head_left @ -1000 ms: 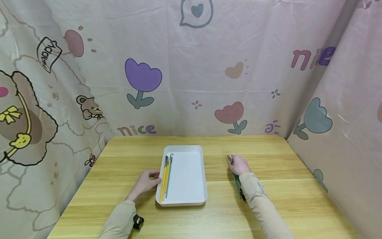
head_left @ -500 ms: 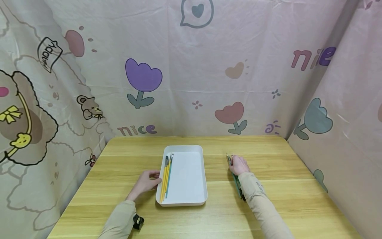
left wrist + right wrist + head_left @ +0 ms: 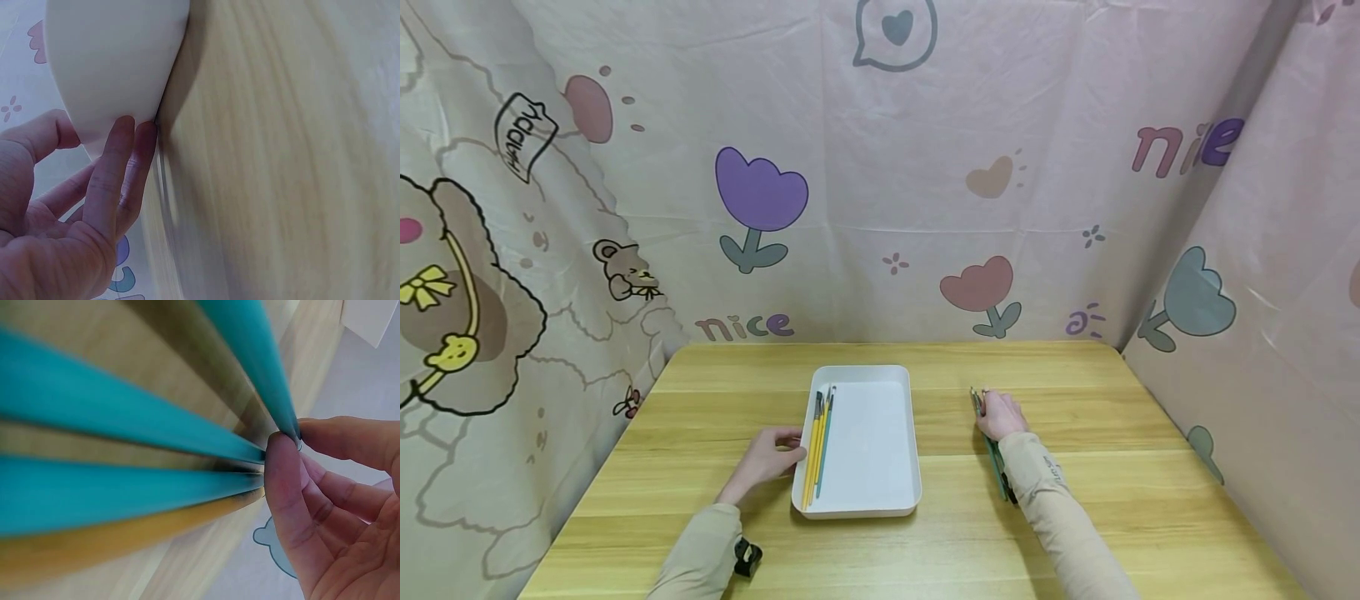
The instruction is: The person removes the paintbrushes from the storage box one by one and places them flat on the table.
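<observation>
My left hand [image 3: 763,460] holds the near left wall of a white rectangular tray [image 3: 874,442]. In the left wrist view the thumb is at the rim and fingertips lie against the outer wall. Along the tray's left side lie several yellow paintbrushes [image 3: 812,462] and a teal one [image 3: 824,450]. Right of the tray, my right hand [image 3: 1002,414] pinches a teal paintbrush [image 3: 253,350] between thumb and index finger. Two other teal paintbrushes [image 3: 119,419] and a yellow-orange paintbrush [image 3: 125,540] run close by, ending beside the index fingertip. Their tips are partly hidden by the fingers.
Everything stands on a light wooden table [image 3: 880,558]. Printed cloth curtains [image 3: 880,167] rise behind the table and along both sides. A black strap piece [image 3: 747,557] sits at the left cuff.
The paintbrush tips at my right hand have shifted slightly toward me and to the right. The left hand and the tray stay where they were.
</observation>
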A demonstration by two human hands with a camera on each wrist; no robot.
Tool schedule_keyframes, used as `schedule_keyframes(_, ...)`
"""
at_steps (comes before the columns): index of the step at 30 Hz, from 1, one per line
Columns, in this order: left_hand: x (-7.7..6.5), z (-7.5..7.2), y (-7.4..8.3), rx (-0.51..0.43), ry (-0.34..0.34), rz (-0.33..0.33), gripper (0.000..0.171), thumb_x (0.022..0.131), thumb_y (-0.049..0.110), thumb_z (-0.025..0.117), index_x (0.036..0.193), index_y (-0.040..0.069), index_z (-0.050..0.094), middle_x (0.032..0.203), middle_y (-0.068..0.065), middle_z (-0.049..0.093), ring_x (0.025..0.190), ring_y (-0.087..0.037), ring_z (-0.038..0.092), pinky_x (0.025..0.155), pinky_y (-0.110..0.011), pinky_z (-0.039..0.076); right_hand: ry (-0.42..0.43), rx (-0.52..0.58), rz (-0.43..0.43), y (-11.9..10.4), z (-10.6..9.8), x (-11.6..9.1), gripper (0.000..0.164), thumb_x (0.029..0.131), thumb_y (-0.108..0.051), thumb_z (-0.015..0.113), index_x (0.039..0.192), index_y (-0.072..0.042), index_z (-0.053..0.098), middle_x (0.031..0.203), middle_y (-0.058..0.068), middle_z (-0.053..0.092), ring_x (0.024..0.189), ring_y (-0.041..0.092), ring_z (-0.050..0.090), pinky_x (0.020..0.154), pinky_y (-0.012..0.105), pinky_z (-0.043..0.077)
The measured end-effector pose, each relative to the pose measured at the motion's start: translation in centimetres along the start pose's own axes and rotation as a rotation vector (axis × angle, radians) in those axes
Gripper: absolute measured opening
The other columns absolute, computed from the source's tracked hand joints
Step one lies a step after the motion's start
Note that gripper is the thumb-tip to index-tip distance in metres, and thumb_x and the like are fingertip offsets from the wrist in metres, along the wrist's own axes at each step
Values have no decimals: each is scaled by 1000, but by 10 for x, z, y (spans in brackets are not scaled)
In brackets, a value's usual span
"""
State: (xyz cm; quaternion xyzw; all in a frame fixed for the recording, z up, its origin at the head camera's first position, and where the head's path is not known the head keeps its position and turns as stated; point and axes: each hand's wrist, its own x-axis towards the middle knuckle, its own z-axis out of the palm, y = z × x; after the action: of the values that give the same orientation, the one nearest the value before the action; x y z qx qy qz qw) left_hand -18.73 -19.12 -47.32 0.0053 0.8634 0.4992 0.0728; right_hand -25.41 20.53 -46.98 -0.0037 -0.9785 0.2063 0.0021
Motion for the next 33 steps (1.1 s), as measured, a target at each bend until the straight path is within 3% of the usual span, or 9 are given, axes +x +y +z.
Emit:
schedule_keyframes(7, 0, 0, 0, 5, 6, -5, 42, 87, 3, 66, 127, -10, 62, 112, -22, 68, 101, -26, 67, 79, -35, 64, -10, 0, 11, -1, 0, 0, 6, 82, 0, 66, 79, -5, 65, 81, 10, 68, 71, 23, 60, 64, 36, 53)
schedule_keyframes(25, -1, 0, 2, 12, 8, -7, 42, 87, 3, 66, 127, -9, 63, 113, -22, 69, 102, -27, 67, 78, -35, 65, 23, 14, -7, -1, 0, 0, 4, 84, -1, 67, 87, -2, 70, 90, 15, 72, 79, 28, 66, 74, 44, 58)
schedule_keyframes(33, 1, 1, 0, 12, 14, -15, 43, 86, 3, 66, 127, -9, 63, 113, -22, 69, 102, -27, 67, 78, -34, 65, 15, 55, -13, -6, -3, -4, 8, 87, -5, 68, 93, 0, 67, 93, 17, 71, 76, 26, 62, 69, 40, 55)
